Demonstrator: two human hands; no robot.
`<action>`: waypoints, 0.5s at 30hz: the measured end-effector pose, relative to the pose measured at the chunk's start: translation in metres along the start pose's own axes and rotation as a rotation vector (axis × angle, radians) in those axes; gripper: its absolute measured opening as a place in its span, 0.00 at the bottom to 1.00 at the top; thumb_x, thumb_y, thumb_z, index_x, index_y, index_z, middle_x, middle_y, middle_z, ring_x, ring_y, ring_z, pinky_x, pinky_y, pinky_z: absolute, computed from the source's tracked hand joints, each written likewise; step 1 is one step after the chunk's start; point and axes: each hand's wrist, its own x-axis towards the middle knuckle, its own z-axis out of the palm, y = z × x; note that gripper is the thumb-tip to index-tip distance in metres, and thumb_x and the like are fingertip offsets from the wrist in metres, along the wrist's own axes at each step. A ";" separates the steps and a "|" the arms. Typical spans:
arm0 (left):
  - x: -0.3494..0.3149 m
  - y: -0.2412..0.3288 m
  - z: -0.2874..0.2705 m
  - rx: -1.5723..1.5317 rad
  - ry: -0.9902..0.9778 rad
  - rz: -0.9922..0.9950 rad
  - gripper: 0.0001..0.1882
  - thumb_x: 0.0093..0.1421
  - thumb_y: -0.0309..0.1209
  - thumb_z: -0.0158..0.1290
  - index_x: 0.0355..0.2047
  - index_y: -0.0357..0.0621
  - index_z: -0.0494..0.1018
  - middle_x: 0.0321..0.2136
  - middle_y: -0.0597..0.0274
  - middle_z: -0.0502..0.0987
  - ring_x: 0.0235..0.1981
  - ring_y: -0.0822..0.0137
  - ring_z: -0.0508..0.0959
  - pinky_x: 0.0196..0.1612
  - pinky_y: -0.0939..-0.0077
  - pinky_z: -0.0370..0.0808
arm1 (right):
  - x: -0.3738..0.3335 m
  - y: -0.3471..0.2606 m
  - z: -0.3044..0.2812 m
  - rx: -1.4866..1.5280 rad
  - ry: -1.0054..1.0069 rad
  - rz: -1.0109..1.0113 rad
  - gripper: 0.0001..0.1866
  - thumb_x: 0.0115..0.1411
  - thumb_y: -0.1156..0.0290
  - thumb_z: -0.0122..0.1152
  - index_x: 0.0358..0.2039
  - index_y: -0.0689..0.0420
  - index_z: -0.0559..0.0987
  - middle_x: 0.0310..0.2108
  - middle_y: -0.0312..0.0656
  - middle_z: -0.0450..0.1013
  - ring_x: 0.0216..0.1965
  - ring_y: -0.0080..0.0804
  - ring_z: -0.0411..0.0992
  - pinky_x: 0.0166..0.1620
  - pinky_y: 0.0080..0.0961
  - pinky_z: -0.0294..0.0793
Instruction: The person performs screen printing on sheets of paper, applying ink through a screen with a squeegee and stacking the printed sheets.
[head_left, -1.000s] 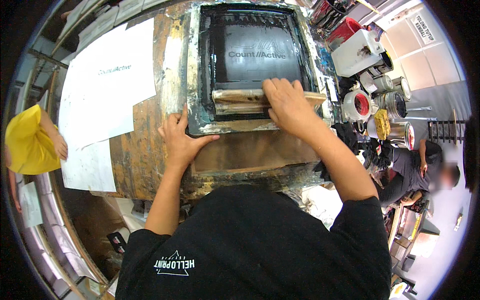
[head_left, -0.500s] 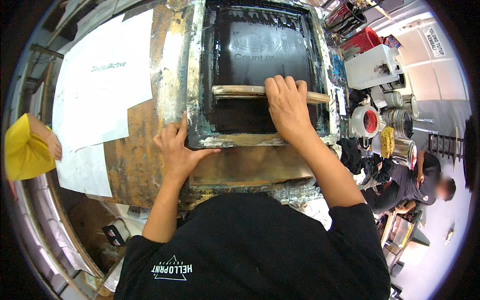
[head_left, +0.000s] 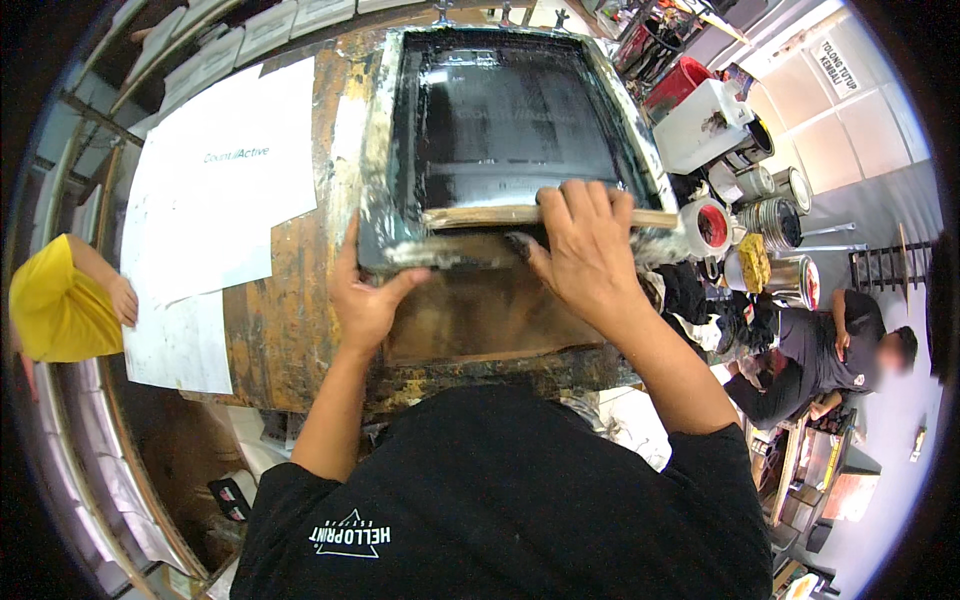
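Note:
A screen-printing frame [head_left: 374, 170] with black ink over its mesh [head_left: 510, 130] lies in front of me on a worn, paint-stained table. My left hand [head_left: 368, 305] grips its near left corner, fingers along the outer side and thumb under the near edge, which is smeared by motion and looks raised off the table. My right hand [head_left: 590, 240] is closed round a wooden-handled squeegee [head_left: 480, 216], lying crosswise at the near end of the mesh. The right thumb, dark with ink at its tip, points toward the frame's near edge. The squeegee's blade is mostly hidden.
White paper sheets [head_left: 215, 220], one with dark print, lie on the table [head_left: 300, 330] to the left. A co-worker's hand [head_left: 122, 302] in a yellow sleeve touches their edge. Tubs, cans and a white jerrycan [head_left: 700, 125] crowd the right. Another person [head_left: 825, 335] sits farther right.
The squeegee has come toward me to the mesh's near end with my right hand. The frame's near edge has risen, and my left hand now holds its corner. My view has shifted slightly.

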 end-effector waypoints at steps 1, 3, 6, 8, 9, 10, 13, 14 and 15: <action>0.008 0.012 0.003 -0.107 0.039 0.026 0.53 0.50 0.50 0.72 0.68 0.33 0.60 0.52 0.55 0.77 0.52 0.59 0.76 0.52 0.66 0.76 | 0.005 0.000 -0.008 0.005 0.090 0.011 0.24 0.46 0.64 0.72 0.42 0.54 0.73 0.38 0.42 0.68 0.45 0.42 0.67 0.50 0.40 0.61; 0.034 0.035 -0.002 -0.063 0.033 0.108 0.51 0.58 0.53 0.63 0.70 0.33 0.55 0.58 0.52 0.72 0.57 0.58 0.75 0.54 0.68 0.77 | 0.021 0.012 -0.019 -0.035 0.250 0.011 0.23 0.45 0.61 0.71 0.41 0.53 0.74 0.36 0.41 0.68 0.42 0.43 0.68 0.48 0.40 0.62; 0.093 0.010 0.002 -0.153 0.128 0.293 0.42 0.68 0.52 0.47 0.70 0.34 0.49 0.66 0.48 0.61 0.62 0.56 0.70 0.60 0.65 0.70 | 0.072 0.040 -0.055 -0.095 0.423 -0.059 0.20 0.52 0.58 0.66 0.42 0.53 0.76 0.33 0.42 0.72 0.38 0.45 0.70 0.44 0.40 0.65; 0.141 -0.043 0.001 0.025 0.236 0.276 0.31 0.71 0.40 0.37 0.68 0.33 0.52 0.67 0.48 0.57 0.62 0.56 0.68 0.64 0.62 0.63 | 0.101 0.048 -0.067 -0.100 0.503 -0.090 0.20 0.60 0.55 0.59 0.45 0.56 0.78 0.35 0.47 0.77 0.38 0.50 0.73 0.44 0.41 0.68; 0.161 -0.052 0.012 0.027 0.181 0.121 0.21 0.68 0.33 0.41 0.56 0.32 0.65 0.54 0.49 0.69 0.52 0.58 0.72 0.57 0.64 0.68 | 0.112 0.043 -0.084 -0.027 0.373 0.049 0.21 0.68 0.52 0.51 0.25 0.56 0.71 0.23 0.38 0.69 0.28 0.33 0.66 0.40 0.34 0.65; 0.183 -0.057 0.029 0.028 0.111 -0.028 0.15 0.65 0.25 0.45 0.44 0.31 0.78 0.41 0.51 0.82 0.42 0.61 0.77 0.50 0.66 0.72 | 0.118 0.048 -0.093 -0.014 0.410 0.046 0.21 0.66 0.54 0.54 0.24 0.57 0.70 0.23 0.41 0.69 0.28 0.35 0.67 0.41 0.34 0.65; 0.241 -0.101 0.076 0.368 -0.087 0.210 0.16 0.62 0.36 0.58 0.37 0.31 0.80 0.34 0.40 0.82 0.34 0.47 0.83 0.36 0.59 0.77 | 0.144 0.049 -0.113 0.130 0.342 0.161 0.21 0.65 0.55 0.56 0.23 0.60 0.72 0.22 0.44 0.71 0.27 0.36 0.69 0.38 0.35 0.66; 0.268 -0.137 0.073 0.378 -0.065 0.225 0.19 0.62 0.41 0.59 0.41 0.33 0.80 0.37 0.37 0.81 0.34 0.43 0.82 0.34 0.54 0.77 | 0.156 0.042 -0.121 0.244 0.333 0.156 0.22 0.66 0.54 0.55 0.23 0.60 0.73 0.21 0.45 0.71 0.26 0.36 0.69 0.36 0.35 0.66; 0.279 -0.133 0.106 0.610 -0.133 0.289 0.19 0.62 0.42 0.60 0.37 0.34 0.81 0.34 0.40 0.82 0.33 0.43 0.82 0.36 0.53 0.77 | 0.156 0.052 -0.115 0.201 0.376 0.161 0.23 0.66 0.54 0.54 0.23 0.61 0.73 0.20 0.45 0.71 0.25 0.36 0.69 0.35 0.35 0.66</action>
